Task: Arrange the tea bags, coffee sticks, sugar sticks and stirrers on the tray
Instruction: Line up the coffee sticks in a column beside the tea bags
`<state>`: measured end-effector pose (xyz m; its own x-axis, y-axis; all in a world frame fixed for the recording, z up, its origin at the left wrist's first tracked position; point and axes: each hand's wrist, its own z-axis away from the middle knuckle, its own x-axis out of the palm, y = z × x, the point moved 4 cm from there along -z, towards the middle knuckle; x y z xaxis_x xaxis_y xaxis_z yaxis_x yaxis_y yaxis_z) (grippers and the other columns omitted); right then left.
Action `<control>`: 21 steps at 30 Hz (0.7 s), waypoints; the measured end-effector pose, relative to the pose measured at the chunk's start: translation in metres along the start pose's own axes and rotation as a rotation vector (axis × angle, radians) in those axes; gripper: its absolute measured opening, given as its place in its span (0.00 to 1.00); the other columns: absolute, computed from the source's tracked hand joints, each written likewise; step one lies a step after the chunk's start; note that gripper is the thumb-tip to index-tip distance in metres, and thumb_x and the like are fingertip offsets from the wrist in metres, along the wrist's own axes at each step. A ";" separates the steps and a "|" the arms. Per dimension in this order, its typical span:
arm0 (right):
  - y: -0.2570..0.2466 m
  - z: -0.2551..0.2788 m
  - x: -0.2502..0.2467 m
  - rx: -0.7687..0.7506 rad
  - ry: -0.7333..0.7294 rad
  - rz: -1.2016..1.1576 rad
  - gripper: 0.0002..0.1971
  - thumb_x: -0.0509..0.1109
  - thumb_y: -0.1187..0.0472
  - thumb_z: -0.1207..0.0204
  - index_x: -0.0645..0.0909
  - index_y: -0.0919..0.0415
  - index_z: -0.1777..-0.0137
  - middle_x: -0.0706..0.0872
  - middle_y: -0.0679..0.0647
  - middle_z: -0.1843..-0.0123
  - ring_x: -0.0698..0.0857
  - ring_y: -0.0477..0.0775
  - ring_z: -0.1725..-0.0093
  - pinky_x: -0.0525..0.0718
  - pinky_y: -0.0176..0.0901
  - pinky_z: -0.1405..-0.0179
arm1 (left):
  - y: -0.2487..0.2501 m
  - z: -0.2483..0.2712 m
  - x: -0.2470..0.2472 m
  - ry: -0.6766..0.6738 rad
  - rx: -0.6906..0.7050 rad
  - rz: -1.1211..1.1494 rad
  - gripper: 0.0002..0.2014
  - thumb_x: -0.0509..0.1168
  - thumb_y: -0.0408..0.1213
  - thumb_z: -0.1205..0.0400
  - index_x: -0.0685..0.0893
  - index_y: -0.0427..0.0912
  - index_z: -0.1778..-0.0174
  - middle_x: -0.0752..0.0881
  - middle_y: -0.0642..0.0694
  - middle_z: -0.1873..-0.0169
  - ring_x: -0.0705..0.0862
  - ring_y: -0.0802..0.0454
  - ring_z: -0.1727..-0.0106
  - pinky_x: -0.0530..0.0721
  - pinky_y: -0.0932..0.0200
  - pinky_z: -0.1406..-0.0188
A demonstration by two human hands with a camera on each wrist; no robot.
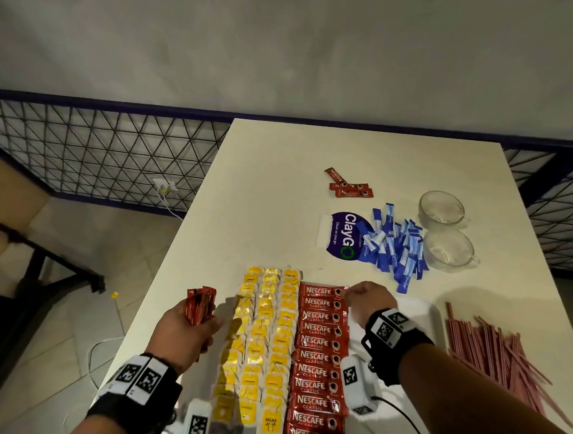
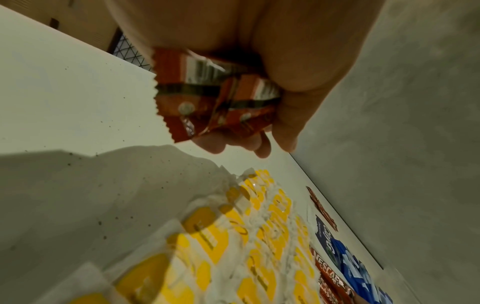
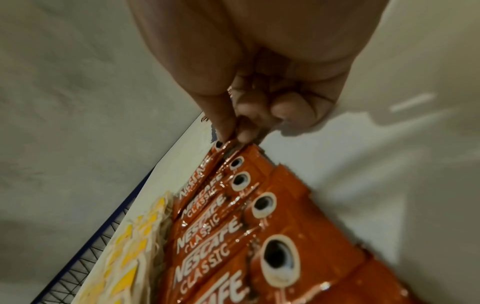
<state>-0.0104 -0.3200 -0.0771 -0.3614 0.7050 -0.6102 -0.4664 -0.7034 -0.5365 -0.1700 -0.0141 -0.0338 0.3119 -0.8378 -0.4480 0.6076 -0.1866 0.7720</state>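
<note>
the right hand [image 1: 364, 304] pinches the far coffee stick [image 1: 322, 290] by its end, thumb and forefinger clamped on the foil, at the twelve o'clock end of the red column [image 1: 321, 358] on the tray [image 1: 420, 306]. the left hand [image 1: 193, 324], out at nine o'clock, is curled round a spare bundle of coffee sticks [image 1: 201, 303] held upright clear of the table [image 1: 280, 183]. to do this well, i'd lay the stick flat and square to its neighbour, logo up, overlapping like the rest, and let go without dragging the one below. the tea bags [image 1: 262, 335] lie in yellow columns touching the red column's nine o'clock side, so a careless nudge could ruffle them. the sugar sticks [image 1: 393, 245] sit heaped at one o'clock beside two glass cups [image 1: 443, 231], loose coffee sticks [image 1: 350, 185] further on at twelve, and the stirrers [image 1: 497, 354] lie scattered at three o'clock. none of these blocks the placing, and the tray's bare part at three o'clock looks free for them.
</note>
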 end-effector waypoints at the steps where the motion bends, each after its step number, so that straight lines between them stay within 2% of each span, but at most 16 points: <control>1: -0.001 0.001 -0.001 -0.004 0.012 0.034 0.07 0.70 0.49 0.24 0.82 0.52 0.56 0.85 0.48 0.56 0.83 0.54 0.54 0.79 0.42 0.54 | -0.001 0.000 0.000 0.000 -0.001 0.000 0.09 0.75 0.34 0.25 0.82 0.43 0.53 0.84 0.42 0.78 0.81 0.45 0.76 0.78 0.53 0.74; 7: -0.001 0.002 0.001 0.015 0.023 0.117 0.12 0.70 0.46 0.24 0.83 0.54 0.51 0.87 0.52 0.50 0.83 0.54 0.52 0.80 0.42 0.50 | 0.000 0.002 0.000 -0.004 0.005 -0.004 0.08 0.74 0.33 0.24 0.82 0.43 0.53 0.84 0.41 0.78 0.80 0.46 0.76 0.77 0.54 0.75; 12: -0.001 0.002 0.001 0.039 0.020 0.138 0.12 0.68 0.50 0.24 0.86 0.57 0.50 0.88 0.53 0.48 0.85 0.56 0.48 0.83 0.46 0.43 | 0.002 0.005 0.001 -0.009 0.005 -0.004 0.08 0.74 0.33 0.24 0.82 0.43 0.53 0.84 0.41 0.76 0.82 0.48 0.76 0.78 0.56 0.77; 18: -0.001 0.005 -0.001 0.030 0.036 0.167 0.14 0.65 0.51 0.22 0.86 0.57 0.46 0.88 0.54 0.44 0.84 0.56 0.45 0.82 0.46 0.42 | 0.005 0.009 0.001 -0.022 0.011 -0.019 0.08 0.74 0.34 0.23 0.82 0.43 0.52 0.84 0.41 0.76 0.81 0.49 0.77 0.77 0.57 0.78; 21: 0.000 0.007 0.000 0.034 0.032 0.148 0.13 0.66 0.49 0.22 0.86 0.56 0.47 0.89 0.52 0.47 0.85 0.55 0.49 0.82 0.43 0.48 | 0.005 0.009 0.002 -0.030 0.008 -0.021 0.08 0.74 0.34 0.23 0.82 0.43 0.52 0.84 0.41 0.77 0.81 0.48 0.77 0.77 0.56 0.77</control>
<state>-0.0156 -0.3193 -0.0731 -0.4023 0.5901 -0.6999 -0.4374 -0.7955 -0.4193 -0.1733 -0.0218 -0.0271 0.2770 -0.8486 -0.4507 0.6080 -0.2085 0.7661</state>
